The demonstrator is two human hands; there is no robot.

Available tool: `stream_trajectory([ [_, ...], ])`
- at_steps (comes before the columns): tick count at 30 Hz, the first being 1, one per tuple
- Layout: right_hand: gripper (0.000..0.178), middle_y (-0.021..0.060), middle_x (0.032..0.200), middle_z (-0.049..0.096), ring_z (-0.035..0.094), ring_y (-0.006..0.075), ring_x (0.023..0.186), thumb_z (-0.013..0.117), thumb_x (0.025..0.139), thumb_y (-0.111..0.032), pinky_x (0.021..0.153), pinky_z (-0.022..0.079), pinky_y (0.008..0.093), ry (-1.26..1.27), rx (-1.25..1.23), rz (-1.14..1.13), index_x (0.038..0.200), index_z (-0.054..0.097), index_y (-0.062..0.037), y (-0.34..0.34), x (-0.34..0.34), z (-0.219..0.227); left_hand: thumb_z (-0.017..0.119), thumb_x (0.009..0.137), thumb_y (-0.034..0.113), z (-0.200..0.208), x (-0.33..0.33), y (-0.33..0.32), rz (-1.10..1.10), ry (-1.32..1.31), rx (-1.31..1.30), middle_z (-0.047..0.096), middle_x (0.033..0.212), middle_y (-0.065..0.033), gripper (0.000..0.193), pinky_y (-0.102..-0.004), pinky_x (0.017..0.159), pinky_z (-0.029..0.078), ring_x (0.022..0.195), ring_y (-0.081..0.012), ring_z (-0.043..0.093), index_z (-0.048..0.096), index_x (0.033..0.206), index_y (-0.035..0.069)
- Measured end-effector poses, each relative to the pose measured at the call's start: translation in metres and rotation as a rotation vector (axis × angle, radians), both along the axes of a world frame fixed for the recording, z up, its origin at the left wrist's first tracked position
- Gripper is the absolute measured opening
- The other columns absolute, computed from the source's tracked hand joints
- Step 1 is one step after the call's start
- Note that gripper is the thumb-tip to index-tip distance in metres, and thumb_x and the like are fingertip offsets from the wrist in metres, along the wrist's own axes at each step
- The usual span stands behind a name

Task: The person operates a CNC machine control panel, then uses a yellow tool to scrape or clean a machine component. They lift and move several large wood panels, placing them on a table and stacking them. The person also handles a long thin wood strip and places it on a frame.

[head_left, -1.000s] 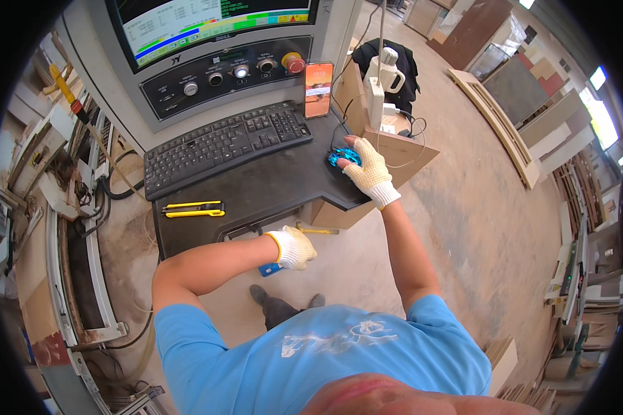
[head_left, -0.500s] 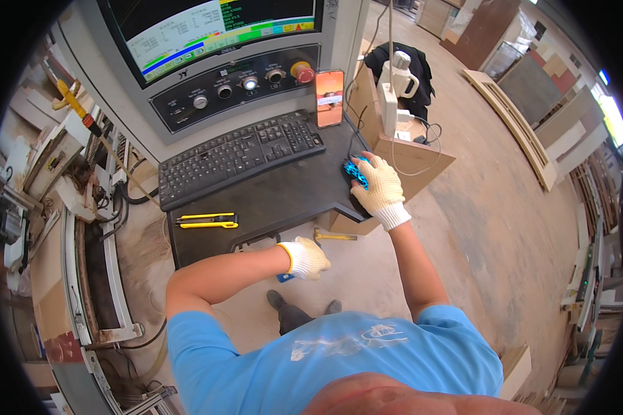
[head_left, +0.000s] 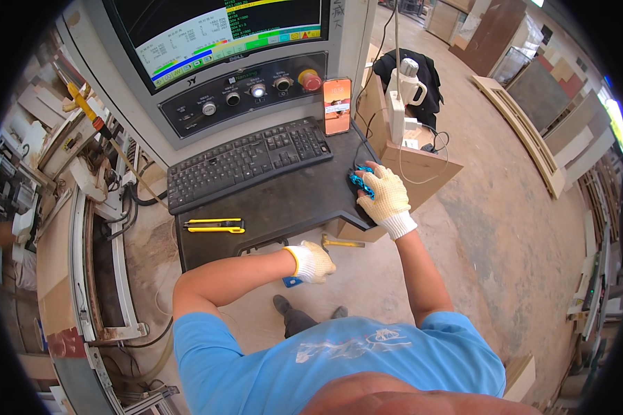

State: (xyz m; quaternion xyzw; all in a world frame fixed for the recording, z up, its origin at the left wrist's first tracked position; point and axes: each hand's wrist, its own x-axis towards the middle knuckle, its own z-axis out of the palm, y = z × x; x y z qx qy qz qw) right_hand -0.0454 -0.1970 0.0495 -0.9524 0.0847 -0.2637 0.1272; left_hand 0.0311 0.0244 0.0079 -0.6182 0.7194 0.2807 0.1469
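One gloved hand, the right hand (head_left: 389, 197) in cream knit with a white cuff, closes loosely over a black-and-blue computer mouse (head_left: 360, 182), which sits toward the right end of a flat black shelf (head_left: 277, 200). The left hand (head_left: 314, 263), in a matching glove, is curled just beyond the shelf's front edge, next to a small blue object (head_left: 293, 281); its fingers are turned from view, so I cannot tell whether it grips anything.

A long black keyboard (head_left: 249, 163) lies slantwise behind the bare middle of the shelf. Near its right end a slim phone with an orange-lit screen (head_left: 337, 108) stands upright (below a round red push button (head_left: 310, 79)). A yellow-and-black utility knife (head_left: 215, 225) rests flat at the left, well apart from the mouse.
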Motion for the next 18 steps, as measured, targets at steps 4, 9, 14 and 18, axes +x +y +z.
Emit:
stream_trajectory([
  [4, 0.043, 0.0103, 0.14, 0.06, 0.061, 0.0329, 0.118, 0.076, 0.078, -0.019, 0.098, 0.049, 0.0464, 0.003, 0.003, -0.005, 0.121, 0.072, -0.0171, 0.001, -0.001, 0.001, 0.061, 0.093, 0.034, 0.0, -0.001, -0.001, 0.001, -0.032, 0.033, 0.076, 0.101, -0.0127, 0.034, -0.0543, 0.073, 0.057, 0.092, -0.0365, 0.074, 0.072, 0.122, 0.018],
  [9, 0.045, 0.0106, 0.14, 0.06, 0.061, 0.033, 0.118, 0.077, 0.078, -0.02, 0.098, 0.049, 0.0464, 0.021, 0.003, 0.007, 0.123, 0.071, -0.0171, 0.001, -0.002, 0.004, 0.061, 0.094, 0.034, 0.004, -0.001, -0.002, 0.013, -0.019, 0.019, 0.076, 0.101, -0.013, 0.033, -0.0539, 0.074, 0.057, 0.092, -0.0368, 0.074, 0.072, 0.119, 0.017],
  [14, 0.062, 0.0117, 0.139, 0.06, 0.06, 0.0333, 0.12, 0.078, 0.077, -0.021, 0.099, 0.049, 0.046, -0.043, 0.027, 0.005, 0.136, 0.062, -0.0153, 0.002, -0.001, 0.006, 0.06, 0.094, 0.035, 0.006, 0.004, -0.004, 0.037, -0.018, 0.029, 0.075, 0.104, -0.0148, 0.035, -0.0529, 0.077, 0.057, 0.094, -0.0373, 0.073, 0.069, 0.122, 0.016],
  [18, 0.073, 0.0152, 0.138, 0.061, 0.059, 0.0349, 0.124, 0.08, 0.079, -0.029, 0.102, 0.048, 0.0456, -0.126, 0.114, -0.028, 0.144, 0.054, -0.0081, 0.001, -0.005, 0.011, 0.063, 0.095, 0.037, 0.007, 0.002, -0.006, 0.045, -0.026, 0.098, 0.072, 0.108, -0.0169, 0.038, -0.0527, 0.085, 0.056, 0.1, -0.0378, 0.071, 0.065, 0.126, 0.016],
])
